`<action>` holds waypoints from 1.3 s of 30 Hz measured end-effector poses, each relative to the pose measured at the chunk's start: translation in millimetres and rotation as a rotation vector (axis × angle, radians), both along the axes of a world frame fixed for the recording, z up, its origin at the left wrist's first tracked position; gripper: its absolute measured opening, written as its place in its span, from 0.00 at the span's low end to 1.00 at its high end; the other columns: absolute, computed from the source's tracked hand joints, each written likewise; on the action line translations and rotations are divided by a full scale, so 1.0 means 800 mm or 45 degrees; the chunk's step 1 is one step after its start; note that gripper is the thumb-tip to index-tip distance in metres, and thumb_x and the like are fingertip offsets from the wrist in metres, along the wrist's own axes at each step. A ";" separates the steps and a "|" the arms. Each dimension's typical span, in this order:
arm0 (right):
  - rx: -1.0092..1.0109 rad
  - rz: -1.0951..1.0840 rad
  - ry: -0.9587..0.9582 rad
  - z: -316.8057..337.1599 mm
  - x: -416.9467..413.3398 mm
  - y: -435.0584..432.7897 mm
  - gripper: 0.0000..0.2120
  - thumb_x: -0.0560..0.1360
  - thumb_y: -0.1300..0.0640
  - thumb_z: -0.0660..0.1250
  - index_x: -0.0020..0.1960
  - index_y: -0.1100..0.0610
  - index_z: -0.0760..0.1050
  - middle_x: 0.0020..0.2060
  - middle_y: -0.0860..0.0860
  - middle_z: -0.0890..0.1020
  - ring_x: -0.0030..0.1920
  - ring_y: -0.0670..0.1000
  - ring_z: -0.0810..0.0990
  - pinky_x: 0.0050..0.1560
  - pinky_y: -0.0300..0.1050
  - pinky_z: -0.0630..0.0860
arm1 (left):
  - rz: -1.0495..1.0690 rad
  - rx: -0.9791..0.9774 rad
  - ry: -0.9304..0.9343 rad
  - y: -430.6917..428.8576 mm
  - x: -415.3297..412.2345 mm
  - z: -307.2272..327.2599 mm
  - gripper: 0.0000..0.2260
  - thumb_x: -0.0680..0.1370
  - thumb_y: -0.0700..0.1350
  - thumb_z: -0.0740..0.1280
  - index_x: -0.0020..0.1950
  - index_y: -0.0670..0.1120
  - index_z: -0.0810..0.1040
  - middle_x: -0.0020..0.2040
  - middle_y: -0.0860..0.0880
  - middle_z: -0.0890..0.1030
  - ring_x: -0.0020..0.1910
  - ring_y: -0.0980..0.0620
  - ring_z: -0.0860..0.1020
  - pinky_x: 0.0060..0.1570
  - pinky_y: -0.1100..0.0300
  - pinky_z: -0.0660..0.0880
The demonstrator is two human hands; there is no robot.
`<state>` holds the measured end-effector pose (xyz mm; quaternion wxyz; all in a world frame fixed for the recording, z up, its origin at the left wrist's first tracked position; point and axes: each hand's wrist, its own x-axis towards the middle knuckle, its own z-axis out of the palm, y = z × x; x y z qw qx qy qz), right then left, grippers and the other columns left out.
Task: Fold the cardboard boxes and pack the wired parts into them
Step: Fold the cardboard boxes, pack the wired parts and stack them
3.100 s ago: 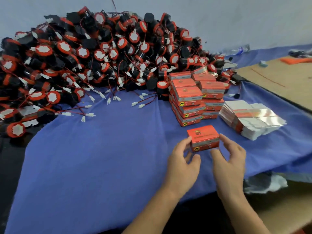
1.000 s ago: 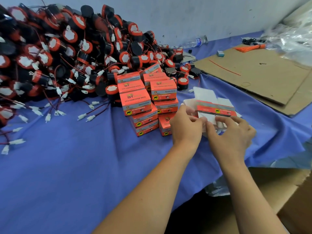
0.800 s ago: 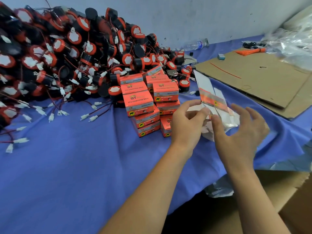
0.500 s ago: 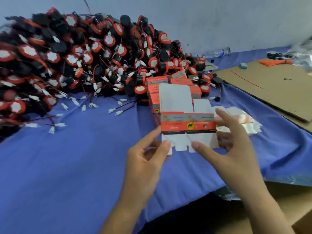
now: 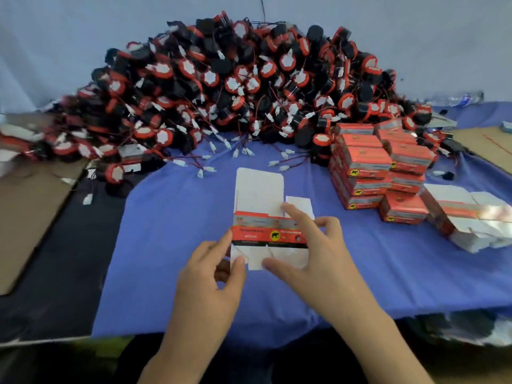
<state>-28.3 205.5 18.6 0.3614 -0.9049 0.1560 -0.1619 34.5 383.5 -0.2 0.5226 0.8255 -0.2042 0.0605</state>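
Observation:
I hold one flat, unfolded cardboard box (image 5: pixel 260 200) upright over the blue cloth; it is white inside with an orange printed band across its middle. My left hand (image 5: pixel 210 275) pinches its lower left flap between thumb and fingers. My right hand (image 5: pixel 313 253) grips its right side, fingers on the band and thumb on the bottom flap. Behind lies a big heap of black and red wired parts (image 5: pixel 227 87) with white connectors on thin red wires.
A stack of closed orange boxes (image 5: pixel 368 167) stands at the right. Beside it lies a pile of flat box blanks (image 5: pixel 468 217). Brown cardboard sheets lie at the far left (image 5: pixel 30 206) and far right (image 5: pixel 487 145). The blue cloth (image 5: pixel 171 239) ends near me.
A finished orange box was set down, then a flat blank was taken from the pile at the right. Both hands have brought it to the middle in front of me.

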 end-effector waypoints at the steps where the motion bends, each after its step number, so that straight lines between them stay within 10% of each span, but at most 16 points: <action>1: 0.005 -0.004 0.013 -0.001 0.003 0.005 0.40 0.67 0.42 0.79 0.72 0.29 0.62 0.56 0.40 0.60 0.50 0.35 0.74 0.52 0.27 0.70 | -0.011 0.015 -0.005 0.006 0.001 0.000 0.21 0.77 0.40 0.74 0.70 0.51 0.79 0.44 0.56 0.77 0.43 0.61 0.80 0.43 0.74 0.74; 16: 0.434 0.050 0.196 0.004 0.039 0.043 0.30 0.63 0.54 0.83 0.53 0.37 0.68 0.56 0.45 0.70 0.45 0.41 0.81 0.37 0.30 0.78 | -0.032 -0.077 0.056 0.051 0.008 -0.025 0.26 0.80 0.43 0.69 0.76 0.59 0.68 0.51 0.63 0.77 0.56 0.62 0.78 0.49 0.77 0.73; 22: 0.710 0.117 0.133 0.011 0.032 0.054 0.26 0.63 0.61 0.75 0.53 0.45 0.66 0.50 0.48 0.83 0.43 0.54 0.86 0.39 0.64 0.83 | -0.116 0.073 0.003 0.051 0.023 -0.033 0.27 0.80 0.42 0.70 0.77 0.58 0.68 0.50 0.63 0.75 0.51 0.61 0.77 0.47 0.76 0.72; 25: 1.020 0.239 0.073 0.014 0.023 0.057 0.24 0.68 0.63 0.75 0.57 0.49 0.67 0.57 0.51 0.83 0.53 0.58 0.85 0.46 0.65 0.82 | -0.286 0.004 0.113 0.048 0.025 -0.030 0.30 0.78 0.42 0.73 0.76 0.62 0.69 0.59 0.63 0.77 0.60 0.60 0.77 0.57 0.66 0.76; 28: 1.518 0.306 0.018 0.020 0.019 0.057 0.24 0.69 0.58 0.75 0.60 0.50 0.68 0.60 0.63 0.83 0.58 0.63 0.84 0.54 0.60 0.83 | -0.543 -0.327 0.330 0.052 0.024 -0.023 0.30 0.77 0.51 0.73 0.78 0.61 0.68 0.73 0.55 0.74 0.72 0.53 0.74 0.65 0.54 0.76; 30: 1.706 0.340 0.031 0.021 0.017 0.057 0.26 0.74 0.55 0.73 0.67 0.52 0.64 0.62 0.64 0.82 0.63 0.63 0.82 0.61 0.59 0.81 | -0.526 -0.276 0.259 0.054 0.025 -0.016 0.36 0.72 0.57 0.78 0.78 0.63 0.66 0.74 0.57 0.73 0.73 0.56 0.72 0.64 0.65 0.74; 39: 1.463 0.172 0.261 0.016 -0.006 0.050 0.31 0.64 0.37 0.77 0.64 0.47 0.77 0.61 0.50 0.84 0.64 0.48 0.81 0.63 0.56 0.80 | -0.346 -0.425 -0.071 0.057 0.037 0.010 0.30 0.69 0.46 0.81 0.67 0.55 0.73 0.67 0.48 0.79 0.67 0.48 0.79 0.61 0.61 0.76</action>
